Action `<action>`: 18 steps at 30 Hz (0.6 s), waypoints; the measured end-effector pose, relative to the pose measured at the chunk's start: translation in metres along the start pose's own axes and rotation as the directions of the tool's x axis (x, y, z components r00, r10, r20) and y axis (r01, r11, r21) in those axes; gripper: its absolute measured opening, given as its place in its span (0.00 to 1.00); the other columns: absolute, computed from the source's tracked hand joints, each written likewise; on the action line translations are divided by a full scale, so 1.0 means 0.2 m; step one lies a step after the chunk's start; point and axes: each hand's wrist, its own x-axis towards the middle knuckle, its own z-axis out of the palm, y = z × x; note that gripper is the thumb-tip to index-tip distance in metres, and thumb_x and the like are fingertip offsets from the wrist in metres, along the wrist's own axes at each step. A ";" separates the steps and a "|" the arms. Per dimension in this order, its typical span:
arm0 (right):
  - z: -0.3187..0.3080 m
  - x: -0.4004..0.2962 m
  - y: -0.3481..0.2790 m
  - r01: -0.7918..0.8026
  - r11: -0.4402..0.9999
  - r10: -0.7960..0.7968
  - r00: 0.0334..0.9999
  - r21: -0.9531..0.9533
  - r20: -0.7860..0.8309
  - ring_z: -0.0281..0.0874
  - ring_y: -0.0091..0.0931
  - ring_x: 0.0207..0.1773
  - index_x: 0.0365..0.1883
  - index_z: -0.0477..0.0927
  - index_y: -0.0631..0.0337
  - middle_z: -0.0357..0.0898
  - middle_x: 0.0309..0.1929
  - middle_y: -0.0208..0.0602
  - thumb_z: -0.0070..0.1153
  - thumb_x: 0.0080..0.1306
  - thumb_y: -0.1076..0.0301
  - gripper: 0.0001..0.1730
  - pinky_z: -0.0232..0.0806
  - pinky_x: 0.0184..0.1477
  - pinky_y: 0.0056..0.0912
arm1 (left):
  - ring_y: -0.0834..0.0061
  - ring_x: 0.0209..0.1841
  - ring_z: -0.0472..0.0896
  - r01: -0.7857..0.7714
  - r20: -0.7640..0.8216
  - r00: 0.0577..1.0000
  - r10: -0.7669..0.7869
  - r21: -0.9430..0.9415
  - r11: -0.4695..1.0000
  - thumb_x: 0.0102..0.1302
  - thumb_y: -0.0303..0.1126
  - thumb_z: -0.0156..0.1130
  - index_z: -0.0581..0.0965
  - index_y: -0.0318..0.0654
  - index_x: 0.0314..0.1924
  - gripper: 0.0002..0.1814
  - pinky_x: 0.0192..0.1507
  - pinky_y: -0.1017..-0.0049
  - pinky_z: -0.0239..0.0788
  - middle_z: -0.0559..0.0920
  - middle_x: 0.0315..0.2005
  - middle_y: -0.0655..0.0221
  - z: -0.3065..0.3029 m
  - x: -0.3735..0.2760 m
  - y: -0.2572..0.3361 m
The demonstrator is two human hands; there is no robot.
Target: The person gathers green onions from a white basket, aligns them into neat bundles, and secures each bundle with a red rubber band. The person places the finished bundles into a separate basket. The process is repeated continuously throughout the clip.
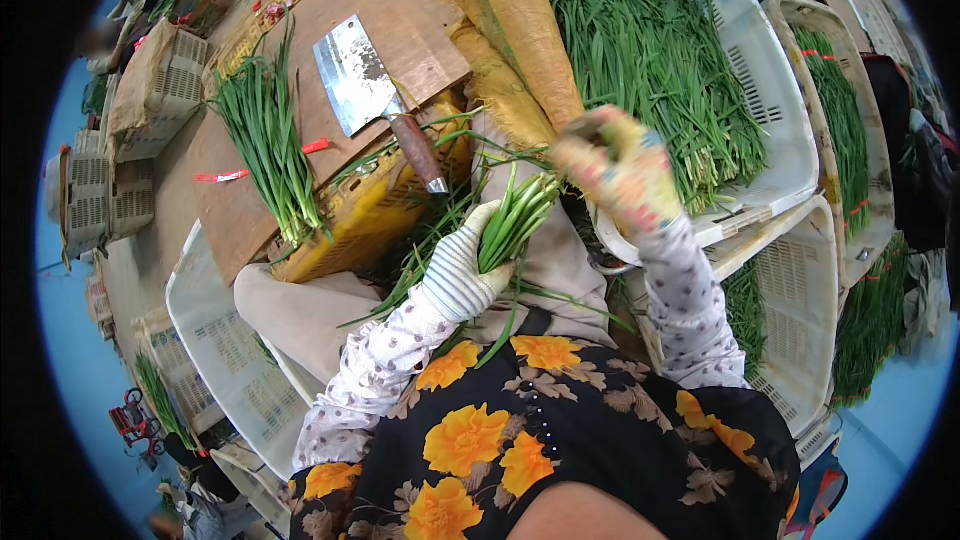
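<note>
My left hand [461, 262], in a striped knit glove, grips a small bundle of green chives [517, 221] above my lap, the pale stem ends toward the upper right. Just right of those ends is my right hand [619, 165] in a patterned glove. It is motion-blurred with curled fingers, and whether it holds anything is unclear. Ahead, a cleaver [351, 75] lies on a wooden board [420, 37], its wooden handle jutting over the near edge. Another chive bunch [262, 142] rests on the board's left part across a red strip [221, 177].
The board sits on a yellow plastic crate [375, 217]. At right stands a white crate [795, 157] heaped with loose chives [637, 67], beside a yellow woven sack [525, 22]. Further crates hold red-banded bunches [840, 120]. A white crate [232, 345] stands left of my knee.
</note>
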 end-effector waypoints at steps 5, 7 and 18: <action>0.06 -0.07 0.11 0.113 0.971 -0.093 0.990 -0.209 0.101 0.74 0.21 0.29 0.33 0.80 0.64 0.80 0.28 0.33 0.61 0.59 0.64 0.11 0.67 0.32 0.25 | 0.76 0.48 0.77 0.083 0.104 0.992 -0.067 -0.162 0.983 0.53 0.19 0.60 0.63 0.34 0.60 0.33 0.51 0.75 0.69 0.78 0.48 0.64 0.01 0.02 0.08; 0.08 -0.06 0.12 -0.098 0.987 0.103 0.994 -0.127 0.032 0.74 0.22 0.28 0.33 0.80 0.64 0.80 0.27 0.34 0.60 0.60 0.62 0.12 0.67 0.32 0.26 | 0.78 0.48 0.76 0.149 0.157 0.983 -0.099 -0.350 0.925 0.52 0.17 0.60 0.64 0.35 0.60 0.33 0.51 0.76 0.69 0.77 0.49 0.67 -0.01 0.03 0.11; -1.01 -0.62 0.13 -0.686 0.368 -0.039 0.663 -0.627 -0.748 0.78 0.32 0.45 0.49 0.78 0.54 0.79 0.44 0.39 0.54 0.64 0.53 0.19 0.68 0.46 0.31 | 0.78 0.47 0.75 0.078 0.075 0.996 -0.058 -0.294 0.953 0.52 0.22 0.63 0.58 0.32 0.63 0.39 0.50 0.76 0.68 0.76 0.49 0.65 -0.03 0.09 0.01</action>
